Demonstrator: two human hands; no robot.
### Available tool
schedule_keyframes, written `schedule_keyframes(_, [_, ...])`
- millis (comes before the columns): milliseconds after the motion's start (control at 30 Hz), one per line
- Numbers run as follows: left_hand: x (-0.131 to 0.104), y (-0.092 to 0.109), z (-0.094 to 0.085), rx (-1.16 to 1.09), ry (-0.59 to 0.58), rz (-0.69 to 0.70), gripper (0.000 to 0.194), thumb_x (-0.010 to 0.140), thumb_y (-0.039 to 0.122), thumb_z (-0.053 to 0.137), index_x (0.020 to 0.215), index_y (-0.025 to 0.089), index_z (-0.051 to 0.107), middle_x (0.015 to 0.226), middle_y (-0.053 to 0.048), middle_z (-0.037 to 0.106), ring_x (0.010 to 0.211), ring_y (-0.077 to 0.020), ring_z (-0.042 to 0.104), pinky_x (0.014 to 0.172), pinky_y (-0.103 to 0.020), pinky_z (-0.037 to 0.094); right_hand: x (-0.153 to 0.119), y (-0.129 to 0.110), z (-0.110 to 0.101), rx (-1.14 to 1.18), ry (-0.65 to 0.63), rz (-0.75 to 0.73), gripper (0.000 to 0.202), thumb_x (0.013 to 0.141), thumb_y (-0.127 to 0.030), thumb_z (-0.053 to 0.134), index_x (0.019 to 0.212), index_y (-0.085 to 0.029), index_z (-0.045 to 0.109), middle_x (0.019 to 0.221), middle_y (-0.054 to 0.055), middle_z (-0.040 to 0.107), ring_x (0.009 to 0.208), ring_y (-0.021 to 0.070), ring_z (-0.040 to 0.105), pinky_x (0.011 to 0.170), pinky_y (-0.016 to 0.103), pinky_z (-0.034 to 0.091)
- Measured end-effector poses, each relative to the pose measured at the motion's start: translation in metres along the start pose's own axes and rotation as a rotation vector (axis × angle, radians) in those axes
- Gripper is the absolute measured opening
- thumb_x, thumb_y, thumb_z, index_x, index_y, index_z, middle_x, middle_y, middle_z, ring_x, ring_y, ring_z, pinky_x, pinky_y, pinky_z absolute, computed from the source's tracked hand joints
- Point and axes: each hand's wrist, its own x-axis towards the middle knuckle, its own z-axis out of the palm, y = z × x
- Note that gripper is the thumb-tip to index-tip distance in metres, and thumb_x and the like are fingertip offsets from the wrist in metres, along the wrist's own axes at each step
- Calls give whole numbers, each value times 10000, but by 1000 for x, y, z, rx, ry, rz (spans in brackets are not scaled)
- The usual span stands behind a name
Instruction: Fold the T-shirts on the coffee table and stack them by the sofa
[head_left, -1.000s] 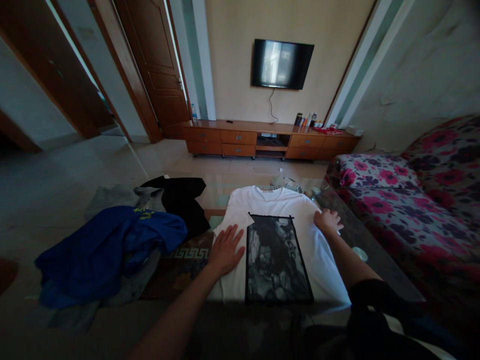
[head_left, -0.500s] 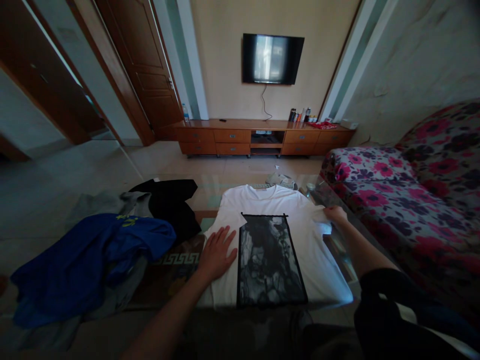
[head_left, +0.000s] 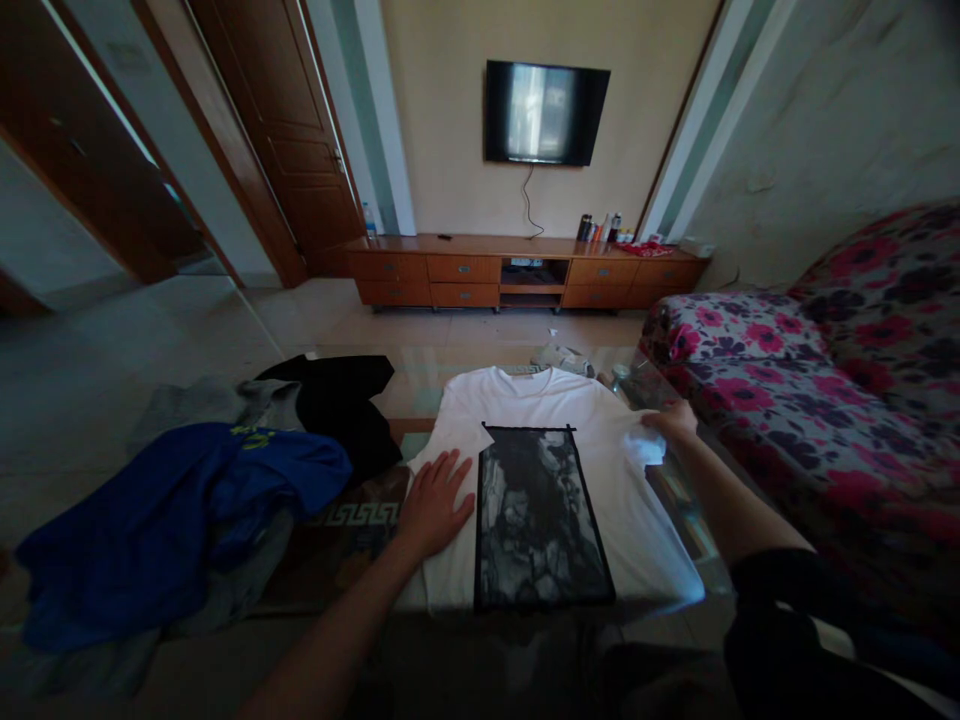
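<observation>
A white T-shirt (head_left: 630, 530) with a dark framed print on its front lies spread over a glass-topped table, collar away from me. My left hand (head_left: 437, 503) rests flat on the shirt's left side, fingers stretched out, beside the print. The left sleeve is folded inward so that its corner reaches the print's upper edge. At the other side my right hand (head_left: 673, 420) is closed on the edge of the right sleeve, which bunches a little below the fingers.
To the left lies a heap with a blue garment (head_left: 142, 515), a black garment (head_left: 349, 395) and grey cloth (head_left: 187, 405). A flowered sofa (head_left: 780, 400) stands at the right. Beyond the table are a low wooden cabinet (head_left: 461, 270) and a wall television (head_left: 547, 112).
My right hand has shifted very slightly with the sleeve, and its forearm has moved a little to the right. The left hand stays flat in the same place.
</observation>
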Motion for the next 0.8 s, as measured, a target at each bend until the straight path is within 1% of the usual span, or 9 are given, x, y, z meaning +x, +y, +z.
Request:
schedule_keyframes(67, [0,-1,2,10,10,5,596,985,413,472,1567,299,412,1679,-31,321,1554,-247,256,1267,-461,193,-12,-23,4,-99,-10,-85,564,809,-210,705,1344,-140,541,1037,151,697,973,290,687,823,365,566])
schedule_keyframes(200, [0,-2,3,16,18,13,599,987,426,468,1570,303,406,1679,-31,321,1550,-251,270,1262,-464,206,-62,-72,33,-320,-167,-571,578,881,-29,490,1441,-169,464,1173,180,661,1050,283,664,913,366,497])
schedule_keyframes(267, [0,-3,3,14,22,15,599,986,426,471,1570,312,404,1677,-26,325,1550,-252,269,1262,-464,206,-90,-86,51,-404,-284,-688,632,880,-14,482,1489,-166,410,1200,183,643,1090,281,641,929,353,476])
schedule_keyframes(333, [-1,-3,2,10,28,17,600,984,422,477,1570,315,405,1676,-23,328,1551,-253,268,1262,-463,207,-112,-90,64,-449,-351,-738,710,879,-20,489,1551,-167,316,1253,175,619,1136,271,613,953,340,457])
schedule_keyframes(433, [-1,-4,2,6,36,19,597,984,414,480,1567,309,412,1676,-27,329,1550,-253,270,1262,-461,209,-130,-80,66,-485,-298,-738,733,910,-116,524,1586,-175,247,1349,179,565,1219,295,554,976,366,445])
schedule_keyframes(533, [-1,-4,2,5,37,17,588,983,413,480,1558,300,429,1671,-36,338,1549,-255,273,1260,-465,217,-134,-60,53,-503,-221,-740,609,964,-331,549,1529,-186,373,1372,185,546,1254,345,516,989,436,442])
schedule_keyframes(633, [-2,-4,1,4,38,16,589,983,415,478,1558,295,429,1670,-42,340,1548,-258,276,1259,-469,222,-126,-34,36,-449,-219,-768,543,1000,-522,477,1447,-215,499,1365,168,560,1243,349,528,1018,479,434])
schedule_keyframes(700, [-2,-3,0,3,37,16,588,984,414,475,1558,295,428,1670,-41,340,1547,-260,278,1257,-472,227,-115,-17,29,-360,-211,-765,516,1044,-517,349,1428,-227,537,1368,153,575,1246,322,547,1048,470,433])
schedule_keyframes(800, [-3,-3,0,11,32,18,586,985,415,472,1557,295,431,1671,-39,339,1548,-265,278,1257,-476,227,-98,9,26,-260,-203,-753,560,1074,-403,192,1486,-200,512,1438,155,563,1322,291,534,1091,442,433])
